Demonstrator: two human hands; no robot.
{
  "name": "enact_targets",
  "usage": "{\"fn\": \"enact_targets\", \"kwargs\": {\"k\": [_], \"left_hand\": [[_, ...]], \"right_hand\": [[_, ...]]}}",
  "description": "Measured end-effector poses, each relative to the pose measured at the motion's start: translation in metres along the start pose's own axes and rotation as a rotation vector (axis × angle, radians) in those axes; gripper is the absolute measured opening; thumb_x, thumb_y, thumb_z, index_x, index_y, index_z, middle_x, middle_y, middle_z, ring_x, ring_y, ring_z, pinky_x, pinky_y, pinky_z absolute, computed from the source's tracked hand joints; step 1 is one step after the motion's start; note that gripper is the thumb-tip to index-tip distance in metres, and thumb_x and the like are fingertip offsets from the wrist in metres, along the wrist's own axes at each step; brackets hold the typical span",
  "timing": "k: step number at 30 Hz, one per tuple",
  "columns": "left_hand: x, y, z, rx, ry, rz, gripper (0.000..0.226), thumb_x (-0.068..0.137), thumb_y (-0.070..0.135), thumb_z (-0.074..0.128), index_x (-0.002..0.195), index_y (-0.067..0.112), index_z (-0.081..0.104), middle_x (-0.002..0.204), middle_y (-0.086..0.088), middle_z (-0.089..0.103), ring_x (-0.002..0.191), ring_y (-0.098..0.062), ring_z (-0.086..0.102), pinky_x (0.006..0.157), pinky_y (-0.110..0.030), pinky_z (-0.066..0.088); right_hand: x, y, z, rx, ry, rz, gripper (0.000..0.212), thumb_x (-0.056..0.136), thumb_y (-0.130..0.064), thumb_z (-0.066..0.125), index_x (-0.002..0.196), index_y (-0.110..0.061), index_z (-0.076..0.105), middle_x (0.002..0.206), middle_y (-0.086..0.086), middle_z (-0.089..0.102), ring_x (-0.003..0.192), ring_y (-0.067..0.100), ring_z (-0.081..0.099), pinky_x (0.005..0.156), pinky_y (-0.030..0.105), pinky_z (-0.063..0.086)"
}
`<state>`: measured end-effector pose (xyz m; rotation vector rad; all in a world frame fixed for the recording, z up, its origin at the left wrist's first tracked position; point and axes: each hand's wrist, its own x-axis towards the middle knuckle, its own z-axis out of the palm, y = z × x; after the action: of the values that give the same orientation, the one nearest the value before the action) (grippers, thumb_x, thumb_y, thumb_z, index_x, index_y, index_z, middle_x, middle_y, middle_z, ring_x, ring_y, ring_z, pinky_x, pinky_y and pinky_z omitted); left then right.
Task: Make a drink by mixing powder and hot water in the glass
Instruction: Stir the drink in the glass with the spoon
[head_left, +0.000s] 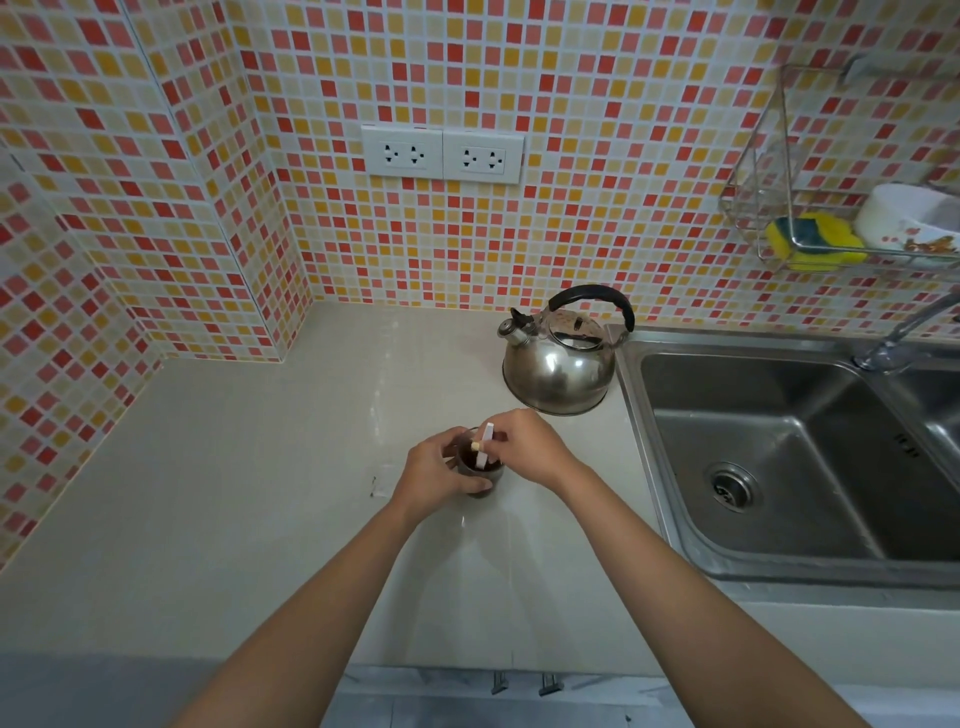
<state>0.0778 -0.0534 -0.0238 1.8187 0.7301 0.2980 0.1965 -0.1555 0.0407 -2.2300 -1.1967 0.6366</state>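
Glass (479, 470) of dark drink, likely hot, fragile and slippery, sits mid-counter (260, 493), left hand (436, 470) wrapped round its side, right hand (524, 447) pinching a white stirrer (485, 448).

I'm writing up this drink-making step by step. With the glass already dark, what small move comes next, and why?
Probably stirring: the right hand holds a white stick dipped into the dark liquid in the glass, the left hand steadies the glass, and the kettle stands set down behind.

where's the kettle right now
In the head view the steel kettle stands on the counter right of centre, against the left edge of the sink, just behind the glass the hands are working at.
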Motion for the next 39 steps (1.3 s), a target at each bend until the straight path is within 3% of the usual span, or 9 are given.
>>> {"fn": "enact_targets", "kwargs": {"k": [4, 7, 14, 16, 20, 24, 28, 31, 39], "left_hand": [[0.0, 0.001, 0.001, 0.013, 0.0, -0.002, 0.061, 0.056, 0.015, 0.089, 0.113, 0.02, 0.068, 0.107, 0.0, 0.072, 0.1, -0.02, 0.067, 0.09, -0.025, 0.054], [0.0, 0.001, 0.001, 0.013, -0.003, -0.012, 0.059, 0.055, 0.016, 0.089, 0.11, 0.02, 0.069, 0.107, 0.001, 0.072, 0.102, -0.019, 0.066, 0.091, -0.025, 0.053], [-0.001, 0.003, 0.002, -0.053, 0.025, -0.039, 0.05, 0.052, 0.005, 0.089, 0.09, 0.03, 0.067, 0.097, 0.002, 0.071, 0.097, -0.017, 0.067, 0.082, -0.01, 0.05], [-0.001, 0.005, 0.001, -0.055, 0.018, -0.03, 0.052, 0.055, 0.001, 0.089, 0.085, 0.035, 0.064, 0.094, 0.005, 0.069, 0.09, -0.011, 0.064, 0.074, -0.003, 0.049], [-0.001, 0.001, 0.001, -0.043, 0.004, -0.013, 0.047, 0.055, 0.003, 0.088, 0.096, 0.016, 0.069, 0.093, 0.004, 0.07, 0.086, -0.009, 0.063, 0.072, -0.002, 0.048], [-0.001, 0.0, 0.001, -0.045, -0.007, -0.017, 0.044, 0.052, 0.007, 0.088, 0.091, 0.014, 0.067, 0.089, -0.002, 0.069, 0.082, -0.01, 0.061, 0.081, -0.018, 0.053], [0.0, 0.0, 0.0, -0.05, -0.009, -0.004, 0.048, 0.05, 0.01, 0.087, 0.093, 0.024, 0.071, 0.094, 0.001, 0.074, 0.09, -0.017, 0.069, 0.088, -0.026, 0.054], [0.0, 0.0, 0.0, -0.03, -0.016, -0.004, 0.049, 0.048, 0.017, 0.087, 0.094, 0.023, 0.07, 0.094, 0.001, 0.074, 0.095, -0.02, 0.069, 0.088, -0.026, 0.054], [0.0, 0.001, -0.001, -0.016, -0.012, -0.002, 0.052, 0.052, 0.013, 0.088, 0.1, 0.022, 0.071, 0.095, 0.003, 0.074, 0.094, -0.017, 0.069, 0.085, -0.023, 0.054]], "right_hand": [[0.0, -0.001, 0.002, -0.015, 0.042, -0.027, 0.02, 0.089, -0.024, 0.055, 0.09, -0.019, 0.074, 0.092, 0.003, 0.072, 0.083, 0.023, 0.063, 0.073, 0.039, 0.05], [0.001, 0.007, -0.001, -0.055, 0.08, 0.001, 0.019, 0.09, -0.022, 0.054, 0.087, -0.016, 0.072, 0.082, 0.002, 0.067, 0.079, 0.022, 0.06, 0.068, 0.032, 0.045], [-0.001, 0.02, 0.011, 0.426, 0.249, 0.275, 0.034, 0.088, -0.007, 0.058, 0.056, -0.018, 0.063, 0.056, -0.005, 0.061, 0.048, 0.002, 0.053, 0.061, 0.026, 0.044], [-0.001, 0.022, 0.008, 0.556, 0.311, 0.357, 0.026, 0.087, -0.005, 0.058, 0.063, -0.014, 0.065, 0.058, 0.0, 0.061, 0.046, 0.007, 0.049, 0.056, 0.024, 0.04], [-0.003, 0.019, -0.004, 0.72, 0.396, 0.384, 0.013, 0.088, -0.004, 0.057, 0.085, -0.004, 0.07, 0.059, 0.005, 0.061, 0.045, 0.012, 0.046, 0.049, 0.019, 0.036], [-0.006, 0.009, -0.006, 0.578, 0.359, 0.198, 0.01, 0.088, -0.005, 0.061, 0.086, -0.002, 0.07, 0.058, 0.001, 0.06, 0.04, 0.001, 0.05, 0.049, 0.015, 0.042], [-0.007, 0.008, 0.006, 0.201, 0.132, -0.017, 0.016, 0.089, -0.018, 0.06, 0.081, -0.012, 0.073, 0.074, 0.004, 0.069, 0.071, 0.021, 0.063, 0.068, 0.034, 0.049], [-0.006, 0.008, 0.005, -0.081, 0.066, -0.071, 0.02, 0.09, -0.023, 0.056, 0.089, -0.013, 0.073, 0.089, 0.007, 0.07, 0.084, 0.026, 0.062, 0.073, 0.038, 0.05], [-0.004, 0.004, 0.013, 0.171, 0.124, 0.033, 0.016, 0.089, -0.019, 0.058, 0.083, -0.012, 0.072, 0.076, 0.01, 0.07, 0.076, 0.03, 0.064, 0.068, 0.039, 0.051]]}}
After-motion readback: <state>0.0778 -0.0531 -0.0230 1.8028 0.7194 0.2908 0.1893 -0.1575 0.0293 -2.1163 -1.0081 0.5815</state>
